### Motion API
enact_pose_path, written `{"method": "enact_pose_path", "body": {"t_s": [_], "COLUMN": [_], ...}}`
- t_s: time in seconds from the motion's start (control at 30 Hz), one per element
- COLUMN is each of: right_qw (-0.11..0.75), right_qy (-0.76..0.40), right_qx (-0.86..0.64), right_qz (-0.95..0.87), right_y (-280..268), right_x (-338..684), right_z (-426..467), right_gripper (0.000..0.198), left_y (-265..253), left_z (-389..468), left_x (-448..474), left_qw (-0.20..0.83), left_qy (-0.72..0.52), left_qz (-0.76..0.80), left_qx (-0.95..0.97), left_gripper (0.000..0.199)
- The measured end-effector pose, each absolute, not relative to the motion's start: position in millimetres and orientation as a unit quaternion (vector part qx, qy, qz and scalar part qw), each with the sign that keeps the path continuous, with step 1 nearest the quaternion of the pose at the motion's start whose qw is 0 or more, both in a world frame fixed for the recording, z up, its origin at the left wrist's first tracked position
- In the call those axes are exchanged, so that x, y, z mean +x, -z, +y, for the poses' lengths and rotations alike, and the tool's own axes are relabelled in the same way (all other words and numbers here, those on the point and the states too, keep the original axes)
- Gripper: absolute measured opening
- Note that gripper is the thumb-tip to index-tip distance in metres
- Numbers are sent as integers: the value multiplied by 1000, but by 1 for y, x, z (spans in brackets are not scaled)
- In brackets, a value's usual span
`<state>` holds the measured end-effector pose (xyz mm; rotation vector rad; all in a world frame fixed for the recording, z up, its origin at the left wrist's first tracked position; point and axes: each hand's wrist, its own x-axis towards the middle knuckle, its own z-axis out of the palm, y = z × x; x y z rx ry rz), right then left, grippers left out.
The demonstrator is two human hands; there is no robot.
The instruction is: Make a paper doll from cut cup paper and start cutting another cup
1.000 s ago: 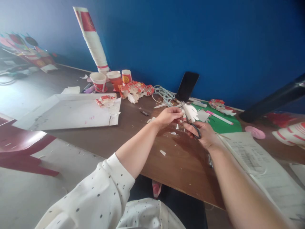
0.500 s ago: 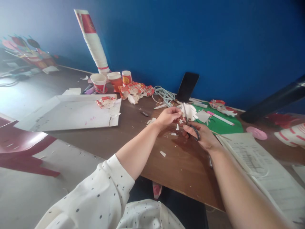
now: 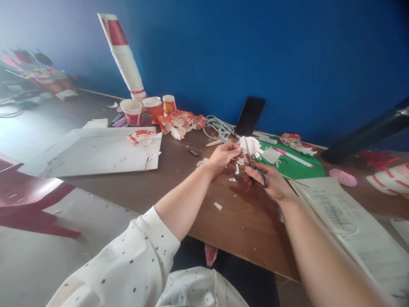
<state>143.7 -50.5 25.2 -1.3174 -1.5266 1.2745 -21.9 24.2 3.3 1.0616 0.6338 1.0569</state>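
Observation:
Between the fingertips of my left hand [image 3: 225,157] is the edge of a white paper cutout [image 3: 253,147] with a jagged, finger-like outline. My right hand [image 3: 271,181] is closed around the black handles of a pair of scissors [image 3: 262,177]. Their blades point up and away, lying against the cutout's left side close to my left fingertips. Small white paper scraps [image 3: 217,206] are scattered on the brown table [image 3: 204,221] below and around both hands. My left fingers partly hide the cutout's near edge.
A phone [image 3: 251,115] leans on the blue wall behind a cable bundle [image 3: 220,127]. Paper cups [image 3: 131,113] and red-and-white cutouts [image 3: 180,123] stand left of it. A green sheet [image 3: 306,168] with a marker [image 3: 295,158] lies right, beside written papers [image 3: 338,209]. A white board [image 3: 96,149] lies left.
The whole view has shifted very slightly. Both hands keep their hold, and the paper cutout looks slightly turned against the scissor blades.

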Motion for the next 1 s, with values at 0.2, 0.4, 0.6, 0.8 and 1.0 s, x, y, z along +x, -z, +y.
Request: {"method": "enact_pose_path", "body": {"t_s": [0.2, 0.4, 0.6, 0.8, 1.0], "right_qw": [358, 375, 373, 374, 378], "right_qy": [-486, -483, -474, -483, -485], "right_qx": [-529, -528, -520, -521, -516], "right_qz": [-596, -589, -605, -596, -596], "right_y": [-26, -24, -29, -26, -23], "right_x": [143, 144, 141, 143, 145], "right_z": [-50, -50, -52, -51, -50], "right_gripper": [37, 35, 36, 34, 32], "left_y": [-5, -5, -9, -15, -10], "left_z": [23, 21, 21, 19, 23], "left_x": [-22, -22, -24, -26, -26], "left_qw": [706, 691, 648, 644, 645], "left_qy": [-449, -442, -438, -425, -430], "left_qz": [281, 285, 302, 312, 292], "left_qx": [470, 496, 545, 555, 560], "left_gripper": [20, 22, 20, 17, 20]}}
